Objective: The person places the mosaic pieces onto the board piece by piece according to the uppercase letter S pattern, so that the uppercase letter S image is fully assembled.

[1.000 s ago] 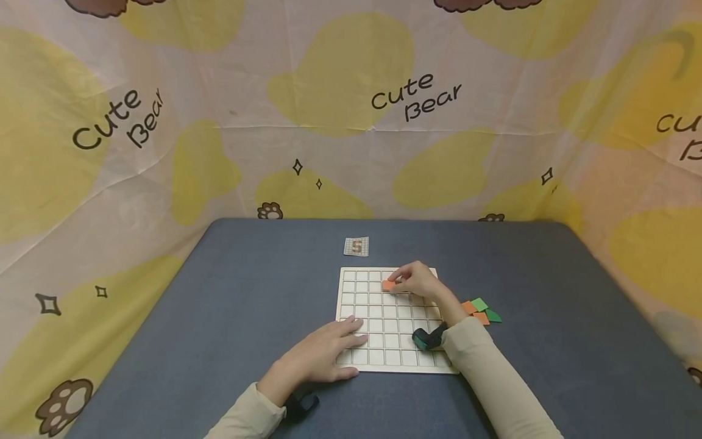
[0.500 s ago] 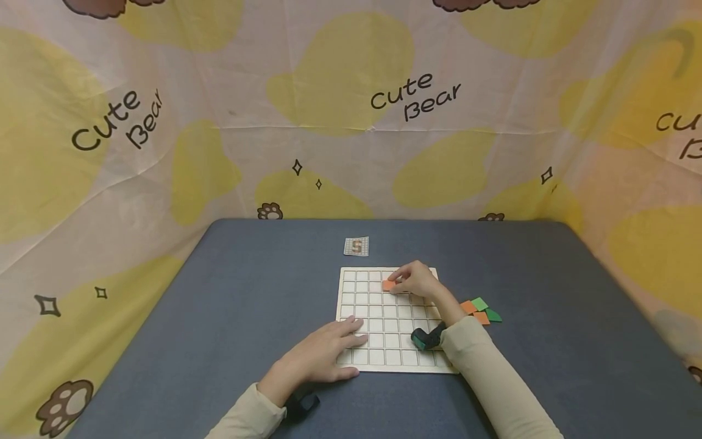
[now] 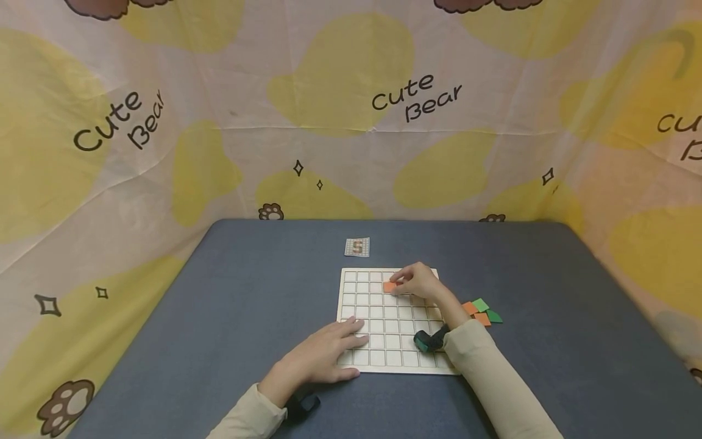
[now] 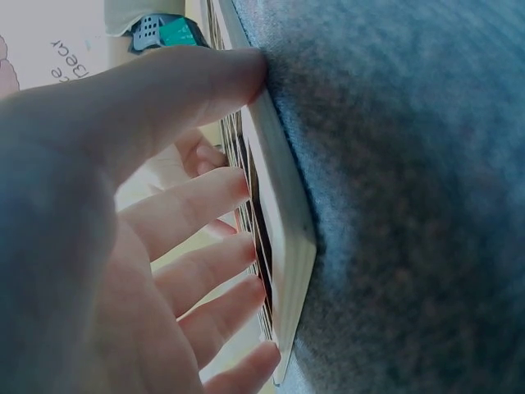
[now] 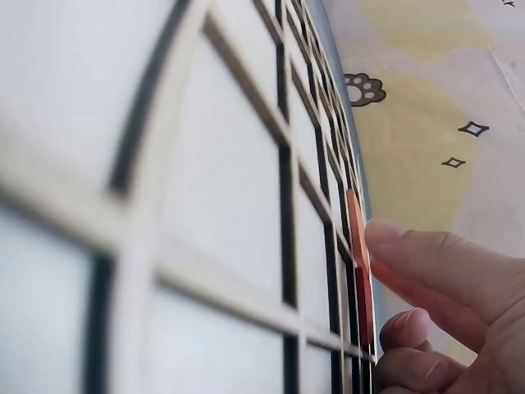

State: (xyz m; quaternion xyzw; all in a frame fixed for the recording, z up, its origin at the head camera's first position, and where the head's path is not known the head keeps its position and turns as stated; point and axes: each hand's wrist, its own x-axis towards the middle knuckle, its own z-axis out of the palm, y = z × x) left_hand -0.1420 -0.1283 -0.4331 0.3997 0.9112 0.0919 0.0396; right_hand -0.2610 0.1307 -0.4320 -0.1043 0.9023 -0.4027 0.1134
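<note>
A pale wooden board [image 3: 376, 329] with a grid of square cells lies on the table. Near its back edge, my right hand [image 3: 419, 283] pinches a small square orange tile [image 3: 389, 286] with thumb and forefinger, over a cell of the upper rows. From the right wrist view, the thumb [image 5: 385, 234] meets the tile [image 5: 358, 226] right at the grid, the other fingers curled below. My left hand [image 3: 323, 350] rests on the board's front left part, fingers spread; in the left wrist view its thumb [image 4: 238, 74] lies along the board's side edge [image 4: 283, 222].
Right of the board, partly behind the right forearm, is a small heap of orange tiles [image 3: 482, 319] and green tiles [image 3: 495, 316]. A small card [image 3: 357, 247] with a gridded figure lies behind the board. A printed cloth [image 3: 340, 122] hangs beyond the table [image 3: 263, 268].
</note>
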